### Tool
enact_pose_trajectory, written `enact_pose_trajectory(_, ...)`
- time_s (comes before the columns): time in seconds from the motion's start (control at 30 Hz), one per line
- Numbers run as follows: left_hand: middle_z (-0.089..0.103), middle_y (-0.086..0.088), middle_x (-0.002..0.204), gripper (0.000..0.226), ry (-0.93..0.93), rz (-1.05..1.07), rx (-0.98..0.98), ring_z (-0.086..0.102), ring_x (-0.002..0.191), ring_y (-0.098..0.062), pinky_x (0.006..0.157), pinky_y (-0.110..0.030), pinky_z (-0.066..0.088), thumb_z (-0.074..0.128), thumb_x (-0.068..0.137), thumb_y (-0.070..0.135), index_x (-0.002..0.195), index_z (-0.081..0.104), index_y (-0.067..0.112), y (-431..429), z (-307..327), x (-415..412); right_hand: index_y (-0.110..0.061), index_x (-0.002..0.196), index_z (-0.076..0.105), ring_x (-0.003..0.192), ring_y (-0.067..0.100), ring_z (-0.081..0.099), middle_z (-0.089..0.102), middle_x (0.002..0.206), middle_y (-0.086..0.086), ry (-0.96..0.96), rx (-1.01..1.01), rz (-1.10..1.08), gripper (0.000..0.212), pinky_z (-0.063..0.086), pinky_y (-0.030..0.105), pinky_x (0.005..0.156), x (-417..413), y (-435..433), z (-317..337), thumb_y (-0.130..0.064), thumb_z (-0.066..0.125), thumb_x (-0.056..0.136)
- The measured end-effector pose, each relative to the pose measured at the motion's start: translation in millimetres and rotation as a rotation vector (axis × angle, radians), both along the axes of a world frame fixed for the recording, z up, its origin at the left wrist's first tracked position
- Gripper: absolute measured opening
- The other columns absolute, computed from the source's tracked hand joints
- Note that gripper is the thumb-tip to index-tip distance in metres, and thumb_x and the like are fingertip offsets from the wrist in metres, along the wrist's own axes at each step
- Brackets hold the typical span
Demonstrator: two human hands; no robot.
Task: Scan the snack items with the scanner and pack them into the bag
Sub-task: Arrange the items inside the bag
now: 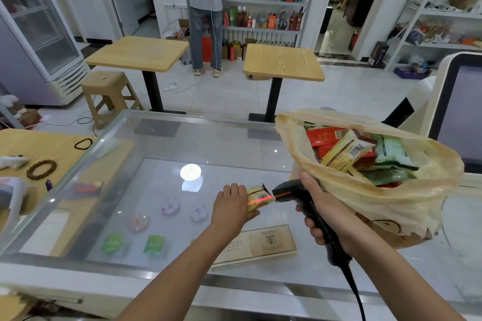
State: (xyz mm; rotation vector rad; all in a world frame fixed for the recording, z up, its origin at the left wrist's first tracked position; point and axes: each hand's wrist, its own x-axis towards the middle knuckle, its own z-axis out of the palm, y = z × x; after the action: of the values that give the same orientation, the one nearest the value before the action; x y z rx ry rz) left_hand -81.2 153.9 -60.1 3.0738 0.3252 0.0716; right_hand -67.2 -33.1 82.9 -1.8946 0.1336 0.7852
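Note:
My left hand (230,204) holds a small yellow snack packet (258,198) above the glass counter, barcode side turned to the right. My right hand (319,212) grips the handle of a black corded scanner (292,191), its head almost touching the packet. A red scan line falls across the packet's barcode. Just right of the scanner stands an open yellowish plastic bag (407,200) holding several red, yellow and green snack packets (349,151).
A glass display counter (161,138) lies below my hands, with small goods and a flat box (260,245) inside. A checkout screen (459,112) stands at the right. A wooden side table with a bead bracelet (41,169) is at left. A person stands at far shelves.

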Motion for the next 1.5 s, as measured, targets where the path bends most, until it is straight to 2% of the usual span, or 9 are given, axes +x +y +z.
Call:
enact_pose_trajectory(0.2, 0.046, -0.007, 0.122, 0.066, -0.005, 0.004, -0.007, 0.045, 0.106, -0.021, 0.088, -0.031, 0.04, 0.037, 0.089, 0.066, 0.128, 0.037, 0.012, 0.0, -0.9, -1.8, -0.007, 0.088, 0.058, 0.039, 0.014, 0.039, 0.046, 0.051, 0.002, -0.008, 0.009, 0.003, 0.063, 0.033, 0.022, 0.041, 0.4, 1.3, 0.8, -0.068, 0.042, 0.086)
enact_pose_trajectory(0.23, 0.044, -0.008, 0.126, 0.07, -0.009, -0.003, -0.013, 0.044, 0.109, -0.022, 0.089, -0.033, 0.04, 0.034, 0.089, 0.066, 0.136, 0.03, 0.014, -0.4, -1.7, -2.5, -0.007, 0.088, 0.058, 0.039, 0.014, 0.039, 0.046, 0.051, 0.002, -0.009, 0.009, 0.002, 0.063, 0.033, 0.022, 0.041, 0.4, 1.4, 0.7, -0.068, 0.043, 0.086)
enact_pose_trajectory(0.3, 0.038, -0.01, 0.134, 0.074, -0.014, -0.034, -0.02, 0.041, 0.115, -0.027, 0.093, -0.039, 0.039, 0.031, 0.092, 0.063, 0.149, 0.005, 0.024, -1.7, -5.1, -5.3, -0.007, 0.088, 0.058, 0.039, 0.014, 0.039, 0.046, 0.05, 0.002, -0.01, 0.007, 0.001, 0.064, 0.034, 0.022, 0.04, -0.2, 1.8, 0.4, -0.069, 0.043, 0.086)
enact_pose_trajectory(0.33, 0.036, -0.01, 0.135, 0.073, -0.015, -0.053, -0.014, 0.04, 0.117, -0.029, 0.093, -0.041, 0.038, 0.03, 0.093, 0.061, 0.15, -0.006, 0.03, -2.6, -7.0, -7.3, -0.006, 0.088, 0.058, 0.039, 0.014, 0.039, 0.046, 0.05, 0.002, -0.011, 0.006, -0.001, 0.064, 0.033, 0.022, 0.04, -0.8, 1.7, 0.0, -0.069, 0.043, 0.086)
enact_pose_trajectory(0.4, 0.037, -0.011, 0.136, 0.07, -0.019, -0.079, 0.008, 0.039, 0.118, -0.03, 0.094, -0.042, 0.037, 0.03, 0.096, 0.057, 0.148, -0.013, 0.036, -5.1, -8.3, -10.9, -0.006, 0.088, 0.058, 0.039, 0.014, 0.038, 0.045, 0.05, 0.002, -0.01, 0.006, -0.004, 0.064, 0.033, 0.022, 0.04, -2.0, 1.2, -0.7, -0.069, 0.042, 0.086)
enact_pose_trajectory(0.63, 0.036, -0.01, 0.137, 0.069, -0.018, -0.063, 0.024, 0.037, 0.12, -0.029, 0.097, -0.041, 0.032, 0.031, 0.096, 0.055, 0.149, -0.007, 0.032, -9.8, -7.8, -13.6, -0.008, 0.088, 0.055, 0.039, 0.014, 0.037, 0.043, 0.051, 0.002, 0.008, 0.013, -0.004, 0.062, 0.031, 0.021, 0.04, -6.8, -4.3, 2.6, -0.068, 0.042, 0.086)
enact_pose_trajectory(0.93, 0.032, -0.011, 0.141, 0.076, 0.034, -0.039, -0.013, 0.034, 0.126, -0.029, 0.102, -0.04, 0.033, 0.039, 0.093, 0.057, 0.149, 0.007, 0.018, -5.1, -5.8, -9.0, -0.008, 0.088, 0.057, 0.038, 0.013, 0.038, 0.045, 0.051, 0.001, -0.002, 0.011, 0.029, 0.067, 0.033, 0.021, 0.038, -9.4, -11.0, 21.2, -0.073, 0.041, 0.082)
enact_pose_trajectory(1.13, 0.04, -0.012, 0.133, 0.069, 0.022, -0.024, -0.029, 0.042, 0.116, -0.026, 0.095, -0.035, 0.039, 0.04, 0.092, 0.058, 0.142, 0.022, 0.013, -2.2, -2.1, -3.7, -0.009, 0.088, 0.057, 0.038, 0.013, 0.037, 0.044, 0.051, 0.001, -0.033, 0.014, 0.055, 0.068, 0.032, 0.02, 0.039, -18.6, -12.8, 29.4, -0.074, 0.039, 0.081)
enact_pose_trajectory(1.5, 0.043, -0.012, 0.133, 0.067, 0.018, -0.041, -0.01, 0.044, 0.117, -0.025, 0.094, -0.034, 0.04, 0.043, 0.092, 0.056, 0.141, 0.025, 0.013, -1.9, -3.1, -4.2, -0.01, 0.08, 0.053, 0.036, 0.013, 0.034, 0.042, 0.051, 0.002, -0.056, 0.012, 0.034, 0.063, 0.028, 0.021, 0.038, -30.0, -22.8, 46.7, -0.071, 0.038, 0.082)
